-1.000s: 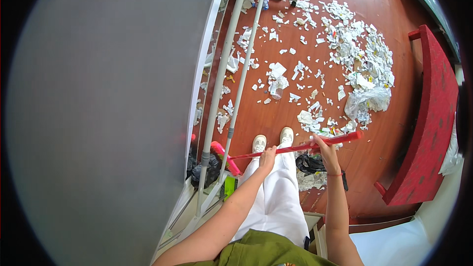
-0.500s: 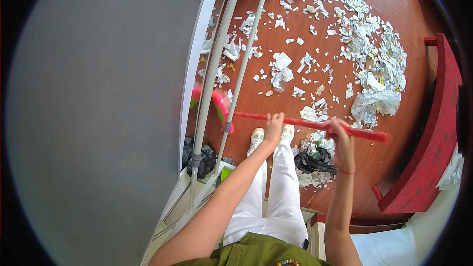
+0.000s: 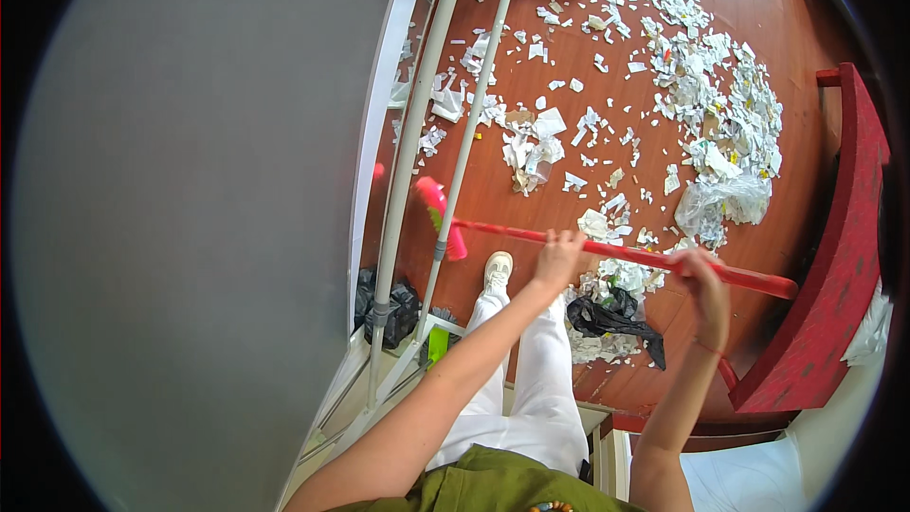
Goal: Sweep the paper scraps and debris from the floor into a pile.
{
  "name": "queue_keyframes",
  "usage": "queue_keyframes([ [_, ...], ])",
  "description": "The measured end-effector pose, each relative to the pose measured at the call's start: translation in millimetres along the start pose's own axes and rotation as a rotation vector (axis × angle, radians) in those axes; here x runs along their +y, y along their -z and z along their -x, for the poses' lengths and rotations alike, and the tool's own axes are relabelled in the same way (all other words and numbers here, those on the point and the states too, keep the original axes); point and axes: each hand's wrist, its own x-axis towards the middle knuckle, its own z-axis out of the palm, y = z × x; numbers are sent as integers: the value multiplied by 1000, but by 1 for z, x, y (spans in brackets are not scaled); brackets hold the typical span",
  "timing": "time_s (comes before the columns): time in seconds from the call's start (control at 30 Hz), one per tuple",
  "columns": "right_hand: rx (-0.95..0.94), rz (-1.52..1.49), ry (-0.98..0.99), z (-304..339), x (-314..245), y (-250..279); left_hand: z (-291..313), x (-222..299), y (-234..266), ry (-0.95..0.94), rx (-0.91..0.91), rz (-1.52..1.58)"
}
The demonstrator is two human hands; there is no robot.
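Both my hands grip a broom (image 3: 630,253) with a long red stick, held nearly level across my legs. My left hand (image 3: 561,258) wraps around the middle of the stick. Closer to its right end, my right hand (image 3: 703,292) is closed on it, wrist bent. The pink broom head (image 3: 457,245) with green bristles is at the left, partly hidden behind a metal pole. Torn paper scraps (image 3: 533,154) lie in a small heap ahead of my shoes. A larger paper heap (image 3: 730,100) spreads at the right, with a clear plastic bag (image 3: 725,201) at its near end.
A large grey board (image 3: 209,228) on a frame of metal poles (image 3: 423,95) stands along my left. Dark garbage bags (image 3: 398,315) sit at its foot. A black plastic bag (image 3: 607,313) lies on paper by my feet. A red bench (image 3: 820,294) borders the right.
Both hands and the stick have shifted right, and the broom head has come slightly right. Scraps from beside the poles now lie gathered with the small middle heap.
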Motion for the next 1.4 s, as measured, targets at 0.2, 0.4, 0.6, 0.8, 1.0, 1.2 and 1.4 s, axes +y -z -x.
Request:
queue_keyframes([
  [0.2, -162, -283, -267, -53, 104, -54, 33, -96, -29, 221, -340, -163],
  [0.4, -129, -231, -96, -81, 37, -66, -36, -91, -4, 104, -109, -152],
  [0.6, -120, -280, -20, -100, 8, -50, -86, -68, 18, 26, -84, -149],
  [0.8, -73, -295, -5, -104, -1, -41, -116, -67, 18, -16, -86, -221],
  [1.0, 42, -382, 24, -77, 2, -7, -141, -32, 4, -169, 1, -204],
  [1.2, 347, -109, 214, 27, -39, 33, -126, 62, -14, -413, 151, -106],
  [1.4, 348, 147, 352, 154, -102, 74, -71, 180, 37, -466, 149, 172],
])
